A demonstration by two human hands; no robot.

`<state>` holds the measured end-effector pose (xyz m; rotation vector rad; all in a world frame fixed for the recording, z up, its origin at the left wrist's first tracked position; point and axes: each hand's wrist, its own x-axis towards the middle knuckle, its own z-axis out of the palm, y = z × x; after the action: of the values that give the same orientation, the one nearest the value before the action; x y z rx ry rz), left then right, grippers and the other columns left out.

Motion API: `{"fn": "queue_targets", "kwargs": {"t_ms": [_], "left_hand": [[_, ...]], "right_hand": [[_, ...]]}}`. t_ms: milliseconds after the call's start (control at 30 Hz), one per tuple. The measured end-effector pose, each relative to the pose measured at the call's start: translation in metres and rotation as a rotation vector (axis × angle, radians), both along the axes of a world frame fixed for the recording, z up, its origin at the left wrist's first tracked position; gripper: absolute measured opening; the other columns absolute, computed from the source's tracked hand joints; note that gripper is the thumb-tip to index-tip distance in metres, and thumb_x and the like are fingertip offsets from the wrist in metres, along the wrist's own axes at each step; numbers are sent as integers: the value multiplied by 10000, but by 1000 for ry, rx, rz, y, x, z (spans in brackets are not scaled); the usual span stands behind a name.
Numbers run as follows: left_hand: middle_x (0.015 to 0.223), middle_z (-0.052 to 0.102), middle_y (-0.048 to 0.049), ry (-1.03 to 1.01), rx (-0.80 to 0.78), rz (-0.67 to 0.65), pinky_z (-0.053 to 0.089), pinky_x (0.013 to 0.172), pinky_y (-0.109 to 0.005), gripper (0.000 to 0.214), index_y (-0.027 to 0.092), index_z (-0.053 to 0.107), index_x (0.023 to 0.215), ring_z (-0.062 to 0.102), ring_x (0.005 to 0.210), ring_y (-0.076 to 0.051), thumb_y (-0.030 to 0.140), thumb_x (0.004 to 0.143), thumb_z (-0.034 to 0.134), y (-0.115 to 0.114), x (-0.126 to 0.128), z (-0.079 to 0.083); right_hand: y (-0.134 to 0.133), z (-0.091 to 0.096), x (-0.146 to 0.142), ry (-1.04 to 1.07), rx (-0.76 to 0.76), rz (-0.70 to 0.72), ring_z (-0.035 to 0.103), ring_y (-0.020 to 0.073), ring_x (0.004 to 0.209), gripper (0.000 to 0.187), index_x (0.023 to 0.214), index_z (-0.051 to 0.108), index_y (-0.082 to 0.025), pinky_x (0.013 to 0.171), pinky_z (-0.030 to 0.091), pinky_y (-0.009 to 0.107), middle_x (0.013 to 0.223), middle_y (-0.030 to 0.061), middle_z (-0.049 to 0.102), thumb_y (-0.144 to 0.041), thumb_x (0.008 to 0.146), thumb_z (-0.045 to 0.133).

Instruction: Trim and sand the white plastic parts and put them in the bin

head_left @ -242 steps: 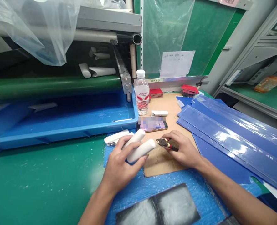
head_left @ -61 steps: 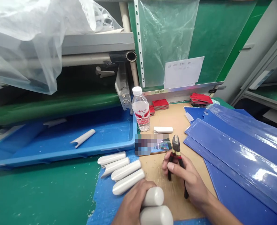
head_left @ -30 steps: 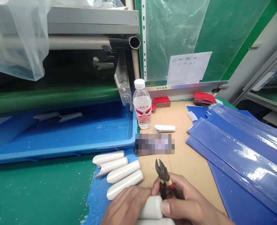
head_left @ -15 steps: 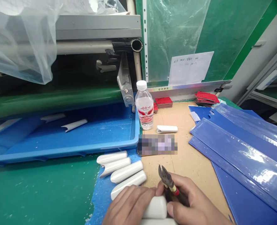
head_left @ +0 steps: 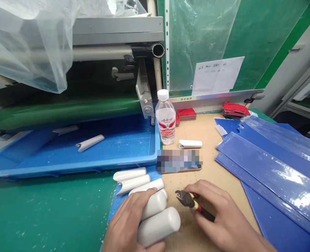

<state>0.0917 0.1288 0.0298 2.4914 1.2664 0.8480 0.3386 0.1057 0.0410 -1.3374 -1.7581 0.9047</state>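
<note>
My left grip (head_left: 128, 229) is closed around two white tubes (head_left: 158, 224); just right of it my right grip (head_left: 219, 218) pinches the cutters (head_left: 188, 200), nose toward the tubes; held only at their rear, the smooth tubes may slip against the blades.

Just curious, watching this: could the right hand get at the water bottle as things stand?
Probably yes: only a flat phone and a small white piece lie between the right hand and the water bottle, but it holds cutters.
</note>
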Motion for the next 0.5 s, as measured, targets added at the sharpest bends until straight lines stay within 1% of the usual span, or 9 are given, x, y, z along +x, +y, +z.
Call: {"fn": "queue_targets", "kwargs": {"t_ms": [100, 233, 333, 500], "left_hand": [[1187, 662, -73, 53, -21, -14, 544, 889, -357, 740, 246, 420, 1375, 666, 1039, -257, 101, 663, 566, 0, 2, 1], [1189, 639, -70, 45, -55, -29, 528, 916, -374, 772, 244, 408, 1396, 643, 1059, -253, 84, 653, 541, -2, 5, 0], [1201, 624, -71, 32, -58, -55, 521, 923, -381, 796, 242, 402, 1405, 625, 1077, -259, 84, 639, 549, -4, 6, -1], [1209, 616, -70, 10, -82, -69, 523, 926, -381, 802, 240, 396, 1404, 620, 1082, -257, 76, 636, 561, -5, 8, -3]], "right_hand": [[0, -4, 2, -86, 79, -2, 591, 266, 991, 462, 1162, 624, -207, 861, 472, 383, 1080, 80, 649, -21, 745, 556], [0, -13, -1, -149, 111, -1, 561, 275, 1066, 542, 1238, 599, -215, 917, 471, 411, 1154, 86, 621, -1, 741, 569], [0, -17, -4, -158, 116, 6, 555, 274, 1076, 562, 1245, 595, -215, 923, 472, 412, 1154, 85, 617, 13, 733, 570], [-1, -18, -7, -149, 129, 7, 560, 275, 1043, 539, 1228, 599, -206, 888, 478, 412, 1130, 88, 619, 14, 737, 566]]}}
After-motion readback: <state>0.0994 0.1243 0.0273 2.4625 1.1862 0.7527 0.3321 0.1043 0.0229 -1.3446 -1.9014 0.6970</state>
